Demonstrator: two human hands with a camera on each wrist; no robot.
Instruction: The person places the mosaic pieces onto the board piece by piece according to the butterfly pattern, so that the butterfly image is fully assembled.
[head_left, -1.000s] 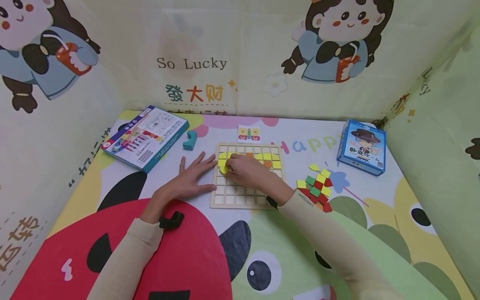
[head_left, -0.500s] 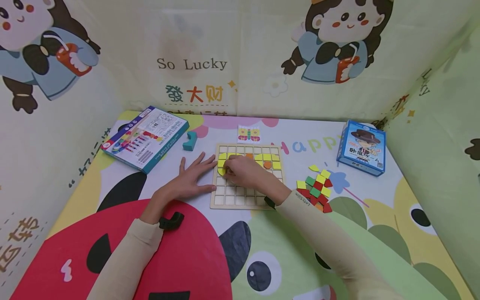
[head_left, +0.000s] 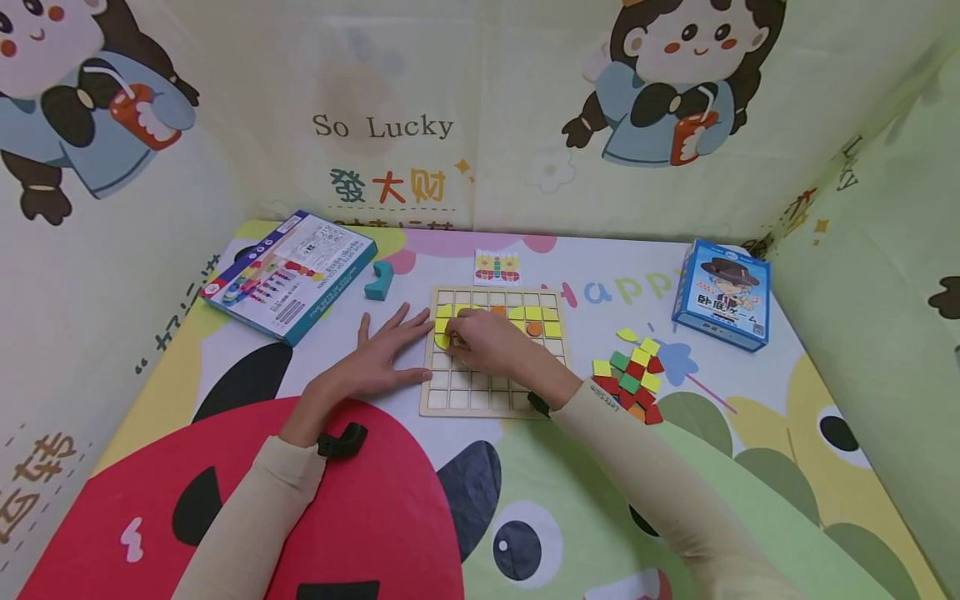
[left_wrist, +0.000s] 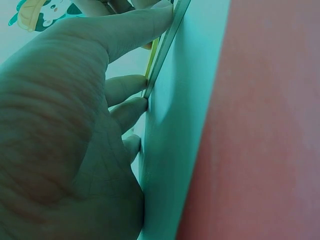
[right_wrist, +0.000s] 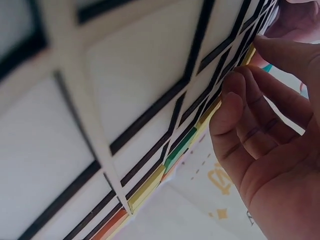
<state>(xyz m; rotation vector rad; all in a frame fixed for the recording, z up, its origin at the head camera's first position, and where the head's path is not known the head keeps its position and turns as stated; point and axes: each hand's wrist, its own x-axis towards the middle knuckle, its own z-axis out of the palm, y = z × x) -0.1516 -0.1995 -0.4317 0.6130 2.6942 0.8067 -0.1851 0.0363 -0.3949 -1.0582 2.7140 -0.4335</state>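
A wooden grid board [head_left: 480, 413] lies on the table, with yellow and orange tiles filling part of its upper rows. My right hand [head_left: 498, 343] reaches over the board's left side. Its thumb and index finger pinch a yellow tile [right_wrist: 248, 55] with a rounded edge, set in the left column. Part of that tile [head_left: 441, 340] shows beside the fingertips in the head view; the hand hides the middle of the upper rows. My left hand [head_left: 382, 360] lies with fingers spread, fingertips and thumb touching the board's left edge. A green tile [right_wrist: 181, 145] shows in the right wrist view.
A small butterfly pattern card [head_left: 497, 268] lies behind the board. Loose red, green, yellow and orange tiles [head_left: 632, 382] are piled right of it. A flat game box [head_left: 292, 275] and a teal curved piece [head_left: 379, 281] lie at left; a blue box [head_left: 723, 293] stands back right.
The right hand has shifted very slightly left and its fingers have drawn in at the yellow tile. My left hand has stayed in place.
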